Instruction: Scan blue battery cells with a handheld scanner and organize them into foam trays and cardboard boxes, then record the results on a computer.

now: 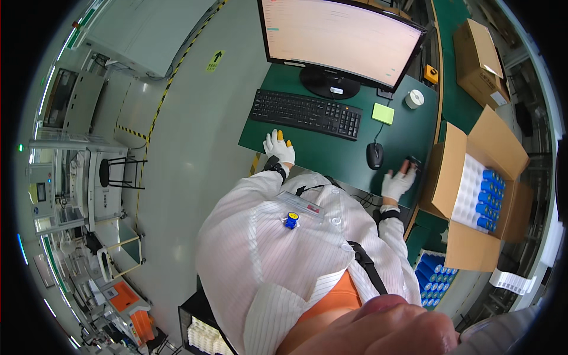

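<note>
My left hand [279, 149], in a white glove with yellow on some fingertips, rests at the near left edge of the green desk, just below the black keyboard [306, 113]. Its fingers are stretched out and it holds nothing. On the right side of the desk lies my right hand [397, 184], also gloved in white, thumb and fingers apart. A small dark thing [414, 161] sits at its fingertips; I cannot make out its kind. The black mouse [374, 155] is to the left of this hand, apart from it.
A lit monitor [343, 36] stands behind the keyboard. Yellow-green sticky notes [383, 113] and a white roll [414, 99] lie nearby. At right, an open carton [473, 248] holds several blue cylinders [490, 201] beside a white tray; more blue cylinders [433, 278] stand below.
</note>
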Available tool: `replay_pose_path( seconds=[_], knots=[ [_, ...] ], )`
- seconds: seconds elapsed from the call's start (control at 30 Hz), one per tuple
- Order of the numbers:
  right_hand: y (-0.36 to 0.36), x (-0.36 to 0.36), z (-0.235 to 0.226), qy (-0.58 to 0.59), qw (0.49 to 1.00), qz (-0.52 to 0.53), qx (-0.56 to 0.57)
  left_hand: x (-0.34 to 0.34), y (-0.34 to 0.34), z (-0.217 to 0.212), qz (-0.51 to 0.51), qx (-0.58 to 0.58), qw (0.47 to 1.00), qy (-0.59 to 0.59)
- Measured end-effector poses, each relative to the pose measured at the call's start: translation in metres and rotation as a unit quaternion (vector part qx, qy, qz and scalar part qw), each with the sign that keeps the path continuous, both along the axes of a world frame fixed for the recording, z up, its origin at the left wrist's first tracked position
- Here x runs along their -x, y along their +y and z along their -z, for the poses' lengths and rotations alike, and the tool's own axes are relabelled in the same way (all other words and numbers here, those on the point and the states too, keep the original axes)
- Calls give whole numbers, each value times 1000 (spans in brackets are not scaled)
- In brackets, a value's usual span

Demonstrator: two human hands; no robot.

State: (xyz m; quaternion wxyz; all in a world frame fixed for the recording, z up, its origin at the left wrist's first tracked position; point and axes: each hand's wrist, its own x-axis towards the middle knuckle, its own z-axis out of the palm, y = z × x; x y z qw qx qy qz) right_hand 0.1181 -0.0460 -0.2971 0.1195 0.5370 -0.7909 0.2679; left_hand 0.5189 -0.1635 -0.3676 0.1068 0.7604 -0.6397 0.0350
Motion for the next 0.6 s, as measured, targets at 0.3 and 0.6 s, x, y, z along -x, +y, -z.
replay_pose_path(
  seconds=[0.3,0.6],
  knots=[
    [-26,-44,43,-157,979,-103,-83,4,-7,-10,29,15,999,19],
    [-37,-50,51,-139,987,-67,-32,8,-18,-9,71,9,997,-5]
  ],
)
